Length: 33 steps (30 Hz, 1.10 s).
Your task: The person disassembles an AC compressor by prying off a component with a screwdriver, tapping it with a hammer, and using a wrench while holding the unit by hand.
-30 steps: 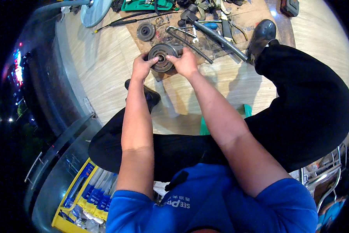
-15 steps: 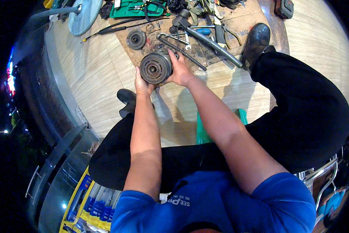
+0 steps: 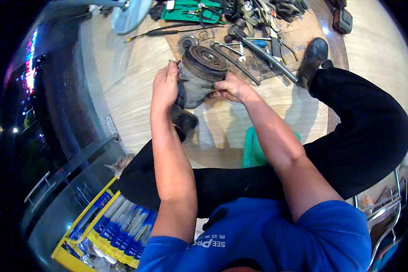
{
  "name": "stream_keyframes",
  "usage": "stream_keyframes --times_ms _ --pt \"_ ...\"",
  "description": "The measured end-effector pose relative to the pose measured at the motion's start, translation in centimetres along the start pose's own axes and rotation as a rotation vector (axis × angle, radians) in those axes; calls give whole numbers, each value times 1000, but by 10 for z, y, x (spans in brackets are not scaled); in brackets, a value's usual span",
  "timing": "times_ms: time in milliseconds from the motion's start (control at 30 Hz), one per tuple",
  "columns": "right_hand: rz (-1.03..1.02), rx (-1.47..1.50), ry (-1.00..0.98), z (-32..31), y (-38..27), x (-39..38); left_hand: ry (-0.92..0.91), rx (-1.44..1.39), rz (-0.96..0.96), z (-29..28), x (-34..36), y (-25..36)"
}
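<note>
Both my hands hold an air-conditioning compressor, its grey metal body point(image 3: 196, 89) tilted and its grooved, rusty pulley point(image 3: 209, 58) turned upward and away from me. My left hand point(image 3: 166, 86) presses against the body's left side, thumb on top. On the right, my right hand point(image 3: 231, 87) grips the body just below the pulley, with some fingertips hidden beneath it. Beyond the compressor a loose round metal disc point(image 3: 186, 44) lies partly covered by the pulley. To its right are a combination wrench point(image 3: 242, 54) and a long dark bar point(image 3: 240, 67).
A cardboard sheet point(image 3: 306, 31) bears a thick steel tube point(image 3: 272, 61), pliers point(image 3: 289, 47) and several other tools. Behind stands a green tool case point(image 3: 190, 12). My boot point(image 3: 316, 49) is at the right, a green plastic thing point(image 3: 253, 149) below my arms, and a yellow rack point(image 3: 97, 208) lower left.
The compressor has tipped, so its side now shows and the pulley points upward instead of at me. My left hand has shifted higher along its side. The whole view has swung somewhat.
</note>
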State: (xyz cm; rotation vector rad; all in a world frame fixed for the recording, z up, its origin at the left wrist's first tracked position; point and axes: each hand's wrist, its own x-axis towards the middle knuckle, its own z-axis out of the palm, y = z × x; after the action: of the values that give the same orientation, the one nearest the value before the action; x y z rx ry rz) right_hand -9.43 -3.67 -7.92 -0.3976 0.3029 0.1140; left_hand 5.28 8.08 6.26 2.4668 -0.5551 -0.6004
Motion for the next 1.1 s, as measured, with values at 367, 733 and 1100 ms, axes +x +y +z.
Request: stream_keyframes --times_ms 367,733,1100 --pt "384 -442 -347 120 -78 -70 -324 -1590 7 -36 -143 23" --pt "658 -1095 -118 187 -121 -168 -378 -2168 -40 38 -220 24" --pt "313 -2097 479 -96 -127 -53 -392 -2244 -91 39 -208 19"
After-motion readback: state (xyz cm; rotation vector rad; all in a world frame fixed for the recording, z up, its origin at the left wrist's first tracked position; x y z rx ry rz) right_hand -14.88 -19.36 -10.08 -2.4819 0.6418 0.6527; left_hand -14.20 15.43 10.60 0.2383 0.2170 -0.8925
